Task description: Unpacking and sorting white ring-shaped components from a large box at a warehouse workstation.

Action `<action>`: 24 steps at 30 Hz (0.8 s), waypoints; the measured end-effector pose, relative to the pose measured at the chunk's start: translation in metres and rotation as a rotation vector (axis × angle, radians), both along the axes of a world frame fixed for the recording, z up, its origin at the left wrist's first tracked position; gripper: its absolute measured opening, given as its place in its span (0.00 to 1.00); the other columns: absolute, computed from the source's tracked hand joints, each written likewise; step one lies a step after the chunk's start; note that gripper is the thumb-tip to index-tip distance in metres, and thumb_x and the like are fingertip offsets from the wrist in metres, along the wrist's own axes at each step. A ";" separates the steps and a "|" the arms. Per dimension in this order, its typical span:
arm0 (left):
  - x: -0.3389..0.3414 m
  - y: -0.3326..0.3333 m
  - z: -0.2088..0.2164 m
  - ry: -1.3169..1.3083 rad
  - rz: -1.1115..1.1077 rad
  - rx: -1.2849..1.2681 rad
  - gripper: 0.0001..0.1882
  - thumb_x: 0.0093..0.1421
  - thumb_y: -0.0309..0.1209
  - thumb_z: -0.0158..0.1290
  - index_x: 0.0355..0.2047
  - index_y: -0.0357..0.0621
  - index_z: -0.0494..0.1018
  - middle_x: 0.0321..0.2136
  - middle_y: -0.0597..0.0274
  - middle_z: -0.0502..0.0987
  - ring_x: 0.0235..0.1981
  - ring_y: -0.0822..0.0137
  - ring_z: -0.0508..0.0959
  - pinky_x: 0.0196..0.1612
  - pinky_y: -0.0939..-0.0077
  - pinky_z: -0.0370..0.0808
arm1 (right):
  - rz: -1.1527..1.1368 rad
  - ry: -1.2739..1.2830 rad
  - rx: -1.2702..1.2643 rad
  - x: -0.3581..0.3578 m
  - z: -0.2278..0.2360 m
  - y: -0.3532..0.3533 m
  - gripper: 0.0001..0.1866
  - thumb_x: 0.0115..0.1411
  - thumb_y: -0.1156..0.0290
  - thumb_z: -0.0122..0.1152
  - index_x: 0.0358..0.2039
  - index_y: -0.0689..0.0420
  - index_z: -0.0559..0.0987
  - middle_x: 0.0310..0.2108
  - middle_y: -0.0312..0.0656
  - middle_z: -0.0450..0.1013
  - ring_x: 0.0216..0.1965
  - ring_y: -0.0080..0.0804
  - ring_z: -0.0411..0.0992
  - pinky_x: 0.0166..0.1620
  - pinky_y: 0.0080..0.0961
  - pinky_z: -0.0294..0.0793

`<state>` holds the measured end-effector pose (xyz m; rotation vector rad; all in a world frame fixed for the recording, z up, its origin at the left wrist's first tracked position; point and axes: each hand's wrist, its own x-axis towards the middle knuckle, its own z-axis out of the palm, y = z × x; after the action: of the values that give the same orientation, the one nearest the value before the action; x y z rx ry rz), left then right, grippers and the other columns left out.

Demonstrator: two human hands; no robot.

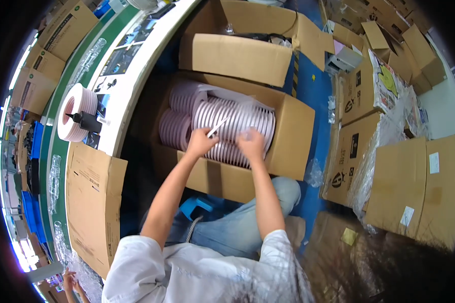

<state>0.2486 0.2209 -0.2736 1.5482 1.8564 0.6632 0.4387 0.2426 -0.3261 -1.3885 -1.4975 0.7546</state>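
An open cardboard box (297, 129) stands in front of me, packed with stacked rows of pale pinkish-white rings (232, 112). My left hand (201, 142) is closed in a pinch at the box's near side, and a thin white strip (218, 126) slants up from its fingers across the rings. To its right, my right hand (251, 144) reaches over the nearer row. Motion blurs those fingers, so whether they grip anything does not show. Clear plastic film (245, 108) seems to lie over part of the rings.
Behind it stands another open carton (237, 55). At left, a white workbench (139, 65) carries a stack of rings (77, 112) and a black bottle (86, 121). Large cartons (356, 156) line the right side beyond the blue floor (313, 96). Another person's hands (72, 283) show at lower left.
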 end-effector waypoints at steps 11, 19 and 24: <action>-0.021 0.024 -0.038 0.198 -0.247 -0.037 0.13 0.43 0.32 0.57 0.27 0.35 0.77 0.24 0.43 0.77 0.28 0.47 0.77 0.35 0.62 0.73 | 0.028 0.001 -0.102 0.003 -0.004 -0.002 0.11 0.45 0.66 0.59 0.23 0.62 0.73 0.15 0.47 0.70 0.20 0.34 0.72 0.27 0.31 0.71; -0.055 0.016 -0.049 0.198 -0.312 0.008 0.11 0.46 0.31 0.59 0.28 0.37 0.75 0.24 0.45 0.76 0.29 0.50 0.78 0.34 0.63 0.72 | 0.154 0.039 0.022 -0.009 0.008 -0.020 0.13 0.41 0.67 0.58 0.24 0.62 0.71 0.20 0.53 0.70 0.23 0.55 0.69 0.30 0.43 0.70; -0.034 0.018 -0.037 0.115 -0.367 -0.022 0.10 0.46 0.28 0.58 0.28 0.35 0.74 0.23 0.45 0.76 0.25 0.53 0.77 0.32 0.65 0.72 | 0.322 0.119 -0.107 -0.012 -0.006 -0.027 0.11 0.42 0.67 0.58 0.22 0.59 0.69 0.16 0.49 0.67 0.20 0.52 0.67 0.27 0.41 0.69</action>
<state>0.2150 0.2392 -0.3105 1.8814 1.5893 0.3909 0.4271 0.2155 -0.3320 -1.1691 -1.6255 1.1119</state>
